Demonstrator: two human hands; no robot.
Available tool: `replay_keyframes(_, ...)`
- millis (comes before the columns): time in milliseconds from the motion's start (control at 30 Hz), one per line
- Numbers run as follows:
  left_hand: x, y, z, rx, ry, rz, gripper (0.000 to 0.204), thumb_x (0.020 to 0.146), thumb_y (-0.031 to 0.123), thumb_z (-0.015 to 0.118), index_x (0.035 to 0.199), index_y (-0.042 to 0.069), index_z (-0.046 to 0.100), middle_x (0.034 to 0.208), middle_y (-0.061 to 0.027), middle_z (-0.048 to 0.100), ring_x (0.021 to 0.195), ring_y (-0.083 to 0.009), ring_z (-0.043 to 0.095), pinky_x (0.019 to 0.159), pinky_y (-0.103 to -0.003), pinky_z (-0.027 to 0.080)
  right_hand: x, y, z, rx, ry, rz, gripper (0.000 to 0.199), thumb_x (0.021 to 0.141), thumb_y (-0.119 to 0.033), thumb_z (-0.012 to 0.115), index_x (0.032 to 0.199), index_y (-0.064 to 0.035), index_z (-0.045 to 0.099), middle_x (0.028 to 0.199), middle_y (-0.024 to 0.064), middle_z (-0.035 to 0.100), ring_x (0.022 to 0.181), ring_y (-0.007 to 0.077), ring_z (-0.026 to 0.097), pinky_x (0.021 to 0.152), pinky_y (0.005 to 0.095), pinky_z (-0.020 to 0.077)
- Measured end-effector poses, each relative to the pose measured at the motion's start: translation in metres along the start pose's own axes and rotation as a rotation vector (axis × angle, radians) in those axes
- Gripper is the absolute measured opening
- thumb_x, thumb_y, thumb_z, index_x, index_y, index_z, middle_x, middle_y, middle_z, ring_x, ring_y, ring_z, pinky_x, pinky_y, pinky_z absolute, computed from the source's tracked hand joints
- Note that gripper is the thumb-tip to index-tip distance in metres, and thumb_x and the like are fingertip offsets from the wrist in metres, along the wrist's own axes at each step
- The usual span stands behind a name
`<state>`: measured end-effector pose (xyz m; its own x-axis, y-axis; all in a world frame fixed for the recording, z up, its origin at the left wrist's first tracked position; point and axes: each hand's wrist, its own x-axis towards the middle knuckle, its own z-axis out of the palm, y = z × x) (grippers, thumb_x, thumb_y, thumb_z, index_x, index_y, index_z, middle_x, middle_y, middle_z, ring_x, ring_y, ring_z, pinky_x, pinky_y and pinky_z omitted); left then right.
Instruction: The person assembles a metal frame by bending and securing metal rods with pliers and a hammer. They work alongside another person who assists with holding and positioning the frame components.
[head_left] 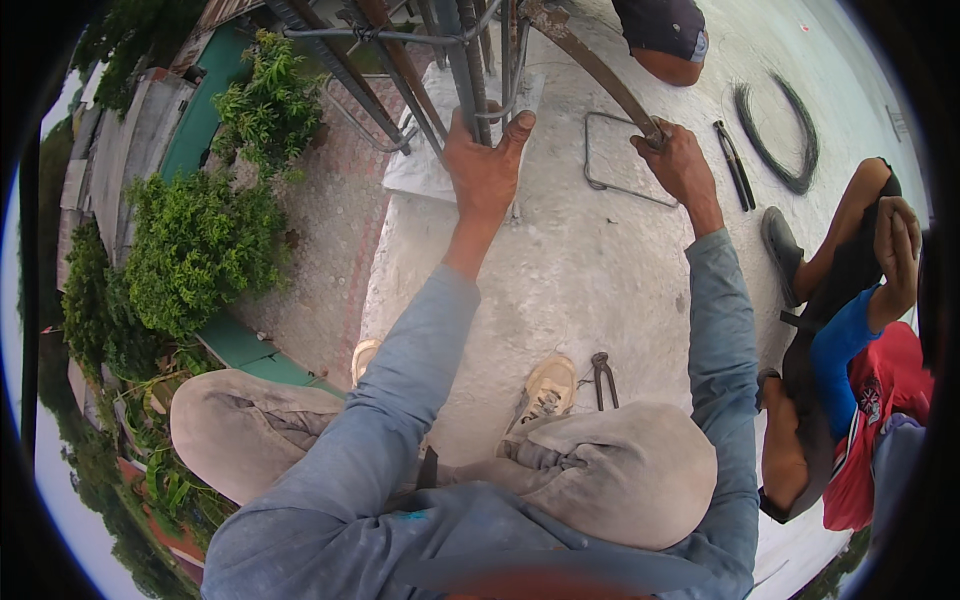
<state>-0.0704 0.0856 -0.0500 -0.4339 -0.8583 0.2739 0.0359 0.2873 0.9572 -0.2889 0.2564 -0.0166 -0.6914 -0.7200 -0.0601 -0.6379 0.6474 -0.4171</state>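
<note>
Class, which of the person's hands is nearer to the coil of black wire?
Right. The right hand, gripping a metal bar, is left of the coil; the left hand is farther left, at the steel bars.

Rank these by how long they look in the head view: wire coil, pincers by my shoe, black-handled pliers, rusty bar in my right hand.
Longest to shortest, by visible length:
1. Rusty bar
2. Wire coil
3. Black-handled pliers
4. Pincers

Under daylight, a pale concrete slab [620, 285] borders patterned paving [325, 225], leafy green trees [195, 250] and weathered grey roofing [130, 150].
</note>
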Motion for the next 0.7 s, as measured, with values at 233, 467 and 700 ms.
replay_keyframes(233, 0.036, -0.012, -0.002, -0.245, -0.162, 0.158, 0.038, 0.080, 0.025, 0.093, 0.087, 0.000, 0.065, 0.069, 0.0014, 0.059, 0.065, -0.0109, 0.057, 0.063, -0.027, 0.050, 0.010, 0.006, -0.002, 0.015, 0.030, -0.057, 0.034, 0.095, -0.025, 0.071, 0.120, -0.0007, 0.070, 0.090, 0.0248, 0.074, 0.086, 0.0394, 0.074, 0.076, 0.0476, 0.0561)
replay_keyframes(467, 0.042, -0.026, -0.004, -0.514, -0.288, 0.016, 0.038, 0.075, 0.012, 0.096, 0.072, 0.006, 0.059, 0.069, 0.0049, 0.055, 0.064, -0.0050, 0.054, 0.059, -0.025, 0.048, 0.005, 0.005, 0.004, 0.067, -0.020, -0.065, 0.031, 0.095, -0.025, 0.073, 0.113, 0.0012, 0.071, 0.079, 0.0224, 0.069, 0.073, 0.0339, 0.069, 0.071, 0.0452, 0.0525)
replay_keyframes(700, 0.024, -0.036, -0.001, -0.373, -0.106, 0.219, 0.060, 0.104, 0.054, 0.058, 0.074, 0.003, 0.060, 0.065, -0.0013, 0.057, 0.060, -0.0104, 0.052, 0.060, -0.027, 0.044, -0.079, -0.024, 0.030, 0.448, -0.106, 0.160, 0.033, 0.097, -0.029, 0.074, 0.084, -0.0004, 0.064, 0.063, -0.0004, 0.043, 0.061, 0.0129, 0.040, 0.056, 0.0347, 0.0358)
